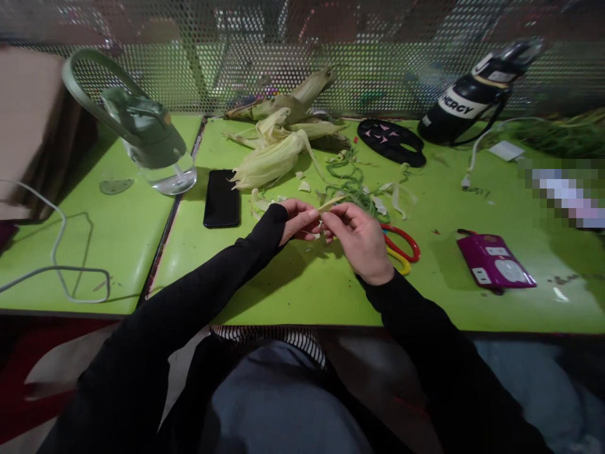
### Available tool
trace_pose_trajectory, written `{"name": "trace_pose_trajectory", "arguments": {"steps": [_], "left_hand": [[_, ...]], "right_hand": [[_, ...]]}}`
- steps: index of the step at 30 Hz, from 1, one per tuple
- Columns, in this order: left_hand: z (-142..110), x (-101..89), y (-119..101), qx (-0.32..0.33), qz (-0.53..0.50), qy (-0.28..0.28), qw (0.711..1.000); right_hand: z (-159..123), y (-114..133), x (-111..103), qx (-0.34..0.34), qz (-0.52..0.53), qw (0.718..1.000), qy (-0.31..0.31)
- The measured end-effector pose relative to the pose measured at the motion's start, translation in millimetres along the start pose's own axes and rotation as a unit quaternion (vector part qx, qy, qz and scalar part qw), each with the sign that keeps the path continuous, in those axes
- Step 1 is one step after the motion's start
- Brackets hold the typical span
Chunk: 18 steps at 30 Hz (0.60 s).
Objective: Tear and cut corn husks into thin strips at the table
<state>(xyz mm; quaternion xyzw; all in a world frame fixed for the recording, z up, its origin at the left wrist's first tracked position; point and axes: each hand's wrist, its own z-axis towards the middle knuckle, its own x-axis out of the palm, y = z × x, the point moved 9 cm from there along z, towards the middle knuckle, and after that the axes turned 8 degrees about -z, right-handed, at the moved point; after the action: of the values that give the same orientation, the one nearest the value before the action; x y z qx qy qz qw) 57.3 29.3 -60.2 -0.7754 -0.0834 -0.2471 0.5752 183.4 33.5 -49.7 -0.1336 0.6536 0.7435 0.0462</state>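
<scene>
My left hand (301,221) and my right hand (362,239) meet above the green table (274,284), both closed in a pinch. Between their fingertips is a thin, pale yellow-green strip of corn husk (332,203). Just beyond them lie curly green shreds (350,186) and small pale husk scraps (304,186). Farther back, several corn husks (271,161) are heaped against the mesh. Scissors with red and yellow handles (407,243) rest partly hidden behind my right hand.
A black phone (222,198) and a green-lidded water bottle (161,148) stand to the left, by a grey cable (61,268). On the right are a black bottle (458,104), a black palette-shaped plate (392,144) and a purple packet (494,260). A perforated screen (378,69) borders the back.
</scene>
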Motion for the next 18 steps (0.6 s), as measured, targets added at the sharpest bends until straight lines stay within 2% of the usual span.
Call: {"name": "trace_pose_trajectory", "arguments": {"steps": [3, 5, 8, 13, 15, 18], "left_hand": [[1, 0.9, -1, 0.03, 0.016, 0.017, 0.999], [3, -1.5, -2, 0.044, 0.033, 0.021, 0.998], [5, -4.8, 1, 0.036, 0.048, 0.028, 0.998], [5, -5.6, 9, -0.026, 0.037, 0.031, 0.999], [5, -8.6, 7, -0.028, 0.039, 0.014, 0.999], [8, -14.9, 2, -0.023, 0.032, -0.007, 0.999]], "right_hand": [[1, -11, 5, 0.04, 0.078, 0.996, 0.009], [1, -12, 9, 0.044, 0.093, 0.994, 0.028], [0, -2, 4, 0.008, 0.047, 0.999, 0.02], [-3, 11, 0, -0.043, -0.07, 0.997, 0.003], [-1, 12, -9, -0.043, -0.06, 0.997, -0.029], [4, 10, -34, -0.04, -0.067, 0.995, -0.06]]}}
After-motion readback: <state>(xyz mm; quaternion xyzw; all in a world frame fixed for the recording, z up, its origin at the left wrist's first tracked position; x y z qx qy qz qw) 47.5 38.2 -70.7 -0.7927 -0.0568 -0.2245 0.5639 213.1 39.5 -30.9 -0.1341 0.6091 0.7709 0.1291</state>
